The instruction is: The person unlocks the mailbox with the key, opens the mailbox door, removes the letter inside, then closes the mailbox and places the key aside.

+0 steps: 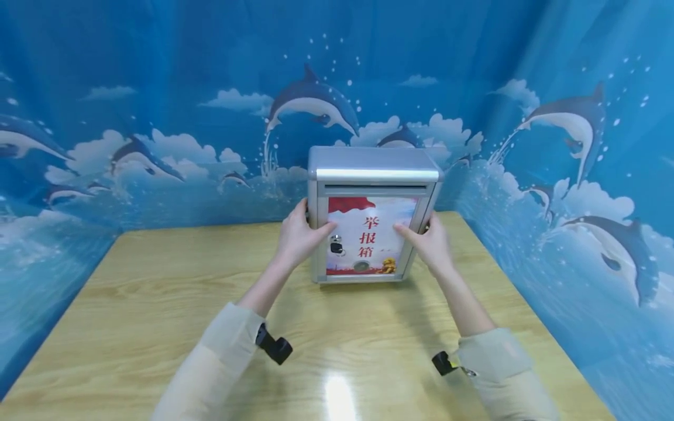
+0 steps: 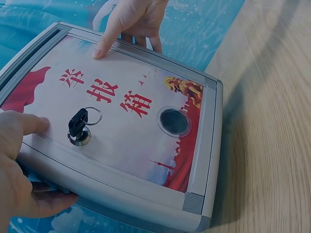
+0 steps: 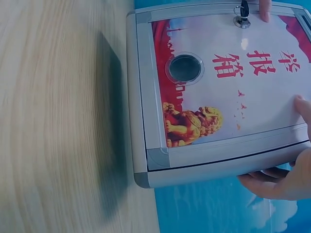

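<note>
A silver-grey metal report box (image 1: 376, 234) with a slot under its lid and red lettering on a white front panel is held by both hands near the table's back. My left hand (image 1: 300, 234) grips its left side, thumb on the front panel, fingers round the side. On the right side my right hand (image 1: 430, 241) does the same. A key (image 2: 78, 121) with a black head and a ring stands in the lock at the panel's left. Low on the panel is a round dark window (image 3: 185, 68). A shadow lies on the table beside the box's bottom edge in both wrist views.
The wood-grain table (image 1: 184, 304) spreads out below and around the box. A blue curtain (image 1: 210, 58) printed with dolphins and clouds hangs behind and along the sides. Small black devices (image 1: 276, 348) are strapped at both wrists.
</note>
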`<state>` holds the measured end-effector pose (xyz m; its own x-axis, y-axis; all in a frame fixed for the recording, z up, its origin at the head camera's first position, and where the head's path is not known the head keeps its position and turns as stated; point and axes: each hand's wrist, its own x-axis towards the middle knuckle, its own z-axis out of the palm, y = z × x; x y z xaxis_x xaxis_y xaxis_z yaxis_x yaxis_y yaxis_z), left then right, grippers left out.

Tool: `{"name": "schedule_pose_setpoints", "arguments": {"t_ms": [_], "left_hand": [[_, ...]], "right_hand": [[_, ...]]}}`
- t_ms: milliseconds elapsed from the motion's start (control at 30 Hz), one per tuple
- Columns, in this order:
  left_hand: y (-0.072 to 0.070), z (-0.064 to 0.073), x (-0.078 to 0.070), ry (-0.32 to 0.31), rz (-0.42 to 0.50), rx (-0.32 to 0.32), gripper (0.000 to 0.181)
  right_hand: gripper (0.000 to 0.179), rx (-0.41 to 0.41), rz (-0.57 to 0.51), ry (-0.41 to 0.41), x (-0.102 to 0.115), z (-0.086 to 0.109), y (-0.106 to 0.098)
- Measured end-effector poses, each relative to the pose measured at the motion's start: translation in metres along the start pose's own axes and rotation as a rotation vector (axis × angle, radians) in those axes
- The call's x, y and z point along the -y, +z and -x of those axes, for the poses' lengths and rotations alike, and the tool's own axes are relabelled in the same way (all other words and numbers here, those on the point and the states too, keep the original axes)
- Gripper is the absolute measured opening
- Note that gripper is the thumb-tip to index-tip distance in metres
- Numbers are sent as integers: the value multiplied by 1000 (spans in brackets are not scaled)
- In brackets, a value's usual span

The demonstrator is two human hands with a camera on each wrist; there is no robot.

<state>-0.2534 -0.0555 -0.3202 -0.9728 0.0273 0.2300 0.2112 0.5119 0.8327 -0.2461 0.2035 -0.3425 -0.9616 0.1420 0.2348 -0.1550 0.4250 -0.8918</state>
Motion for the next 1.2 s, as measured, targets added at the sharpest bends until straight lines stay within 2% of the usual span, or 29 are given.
{"name": "schedule_pose_setpoints", "arguments": {"t_ms": [333,567,867,1200], "left_hand": [[-26,11,11,-13,-34,-53,70],[-37,18,27,-22,-44,-65,66],[-43,21,45,-42,-21,-66,69],[-45,17,52,-44,-11,-69,67]], "right_hand": [[68,63,-12,4,8,-1,28],[70,105,-1,13,10,0,47],[75,121,-21,21,6,3,65],[74,115,-17,14,7,0,72]]}}
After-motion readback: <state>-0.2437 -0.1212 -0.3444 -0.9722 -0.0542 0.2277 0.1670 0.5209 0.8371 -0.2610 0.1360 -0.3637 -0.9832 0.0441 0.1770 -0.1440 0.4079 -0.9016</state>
